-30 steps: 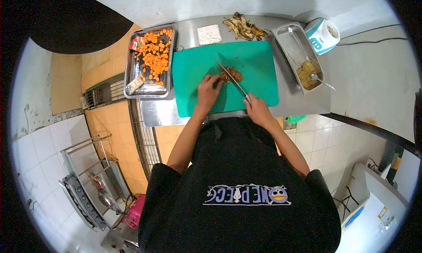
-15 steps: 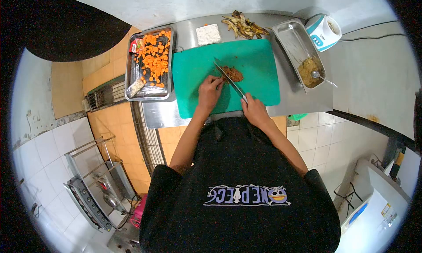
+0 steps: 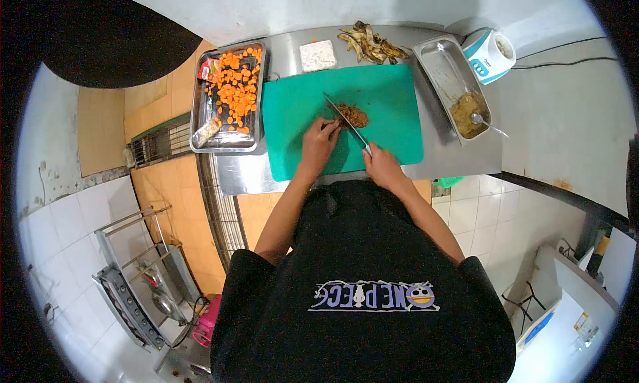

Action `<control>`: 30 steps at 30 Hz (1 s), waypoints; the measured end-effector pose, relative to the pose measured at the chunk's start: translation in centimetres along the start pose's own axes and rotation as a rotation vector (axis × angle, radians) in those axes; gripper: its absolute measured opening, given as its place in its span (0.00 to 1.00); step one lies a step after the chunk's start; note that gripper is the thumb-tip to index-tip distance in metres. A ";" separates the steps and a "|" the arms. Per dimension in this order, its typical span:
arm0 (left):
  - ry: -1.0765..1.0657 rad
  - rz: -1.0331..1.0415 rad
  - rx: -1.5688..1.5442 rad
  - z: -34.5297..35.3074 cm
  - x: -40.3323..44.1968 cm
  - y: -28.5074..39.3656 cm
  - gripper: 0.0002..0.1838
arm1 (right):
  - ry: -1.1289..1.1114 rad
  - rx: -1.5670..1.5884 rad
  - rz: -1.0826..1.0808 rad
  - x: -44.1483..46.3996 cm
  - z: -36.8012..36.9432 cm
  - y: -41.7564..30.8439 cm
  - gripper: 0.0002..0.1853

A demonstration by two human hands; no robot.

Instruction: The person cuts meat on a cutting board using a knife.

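My right hand [image 3: 383, 166] is wrapped round the handle of a kitchen knife [image 3: 350, 126]. Its blade slants up and left across a green cutting board [image 3: 393, 110]. Just right of the blade lies a small heap of finely chopped brown food [image 3: 356, 116]. On the left side of the blade, my left hand [image 3: 319, 146] has its fingers curled together, tips close to the knife and the heap's edge. Whatever those fingers pinch is too small and hidden to name.
Left of the board, a metal tray [image 3: 194, 116] holds sliced carrots [image 3: 237, 93] and packets. Behind are a white block [image 3: 317, 55] and dark peels [image 3: 370, 43]. On the right stand a metal pan [image 3: 429, 63] with yellowish mash and a spoon [image 3: 478, 119], and a white-and-teal appliance [image 3: 489, 55].
The view has shifted slightly. Both hands and the knife keep nearly the same place on the board, and the brown heap looks much the same.
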State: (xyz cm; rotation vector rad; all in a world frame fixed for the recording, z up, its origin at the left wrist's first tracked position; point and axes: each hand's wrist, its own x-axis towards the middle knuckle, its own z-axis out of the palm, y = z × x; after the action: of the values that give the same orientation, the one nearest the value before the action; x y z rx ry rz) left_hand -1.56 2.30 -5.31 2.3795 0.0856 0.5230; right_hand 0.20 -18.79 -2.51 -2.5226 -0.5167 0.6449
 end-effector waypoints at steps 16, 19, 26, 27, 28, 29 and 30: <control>-0.050 -0.006 0.036 -0.2 -0.1 0.0 0.09 | 0.050 0.078 -0.023 -0.5 0.1 -0.4 0.15; -0.071 -0.007 0.047 0.0 -0.2 -0.2 0.10 | 0.050 0.055 -0.025 -0.6 0.3 -0.4 0.15; -0.016 0.043 0.083 0.1 -0.1 0.1 0.02 | 0.031 -0.001 0.040 0.2 1.3 -0.7 0.15; -0.017 0.052 0.080 0.4 -0.4 0.0 0.02 | 0.040 0.000 0.043 0.0 1.4 -0.7 0.15; 0.000 0.056 0.080 0.6 -0.4 -0.2 0.02 | 0.055 -0.015 0.025 0.2 1.4 -0.7 0.15; 0.020 0.060 0.082 0.8 -0.2 -0.6 0.02 | 0.071 -0.030 0.004 0.5 1.3 -0.7 0.15; 0.028 0.071 0.083 0.6 0.0 -0.4 0.02 | 0.084 -0.031 -0.002 0.5 1.1 -0.8 0.15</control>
State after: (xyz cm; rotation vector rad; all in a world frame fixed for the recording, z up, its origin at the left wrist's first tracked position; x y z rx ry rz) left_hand -1.30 2.20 -5.95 2.4642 0.0356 0.5974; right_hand -0.14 -17.53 -3.09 -2.5653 -0.5024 0.5312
